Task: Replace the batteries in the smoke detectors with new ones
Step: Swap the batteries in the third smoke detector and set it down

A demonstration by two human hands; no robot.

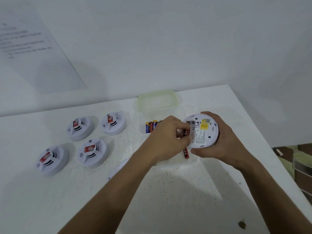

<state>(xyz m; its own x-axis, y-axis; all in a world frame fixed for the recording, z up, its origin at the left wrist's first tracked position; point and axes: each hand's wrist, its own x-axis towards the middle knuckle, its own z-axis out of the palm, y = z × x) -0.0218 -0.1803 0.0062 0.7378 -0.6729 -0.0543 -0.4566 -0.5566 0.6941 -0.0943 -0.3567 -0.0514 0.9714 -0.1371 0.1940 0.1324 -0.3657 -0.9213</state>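
My right hand (221, 141) grips a white smoke detector (205, 132) turned back-side up, showing a yellow sticker and an open battery bay. My left hand (168, 135) pinches a red battery (185, 132) at the edge of that bay. Another red battery (185, 153) lies on the table just below the detector. Several blue, red and yellow batteries (150, 127) lie in a row behind my left hand, partly hidden by it.
Several white smoke detectors (92, 152) stand face up at the left of the white table (168, 191). A white round piece (116, 169) lies by my left forearm. A translucent lid (157, 101) lies at the back. The table's right edge (273, 149) drops off.
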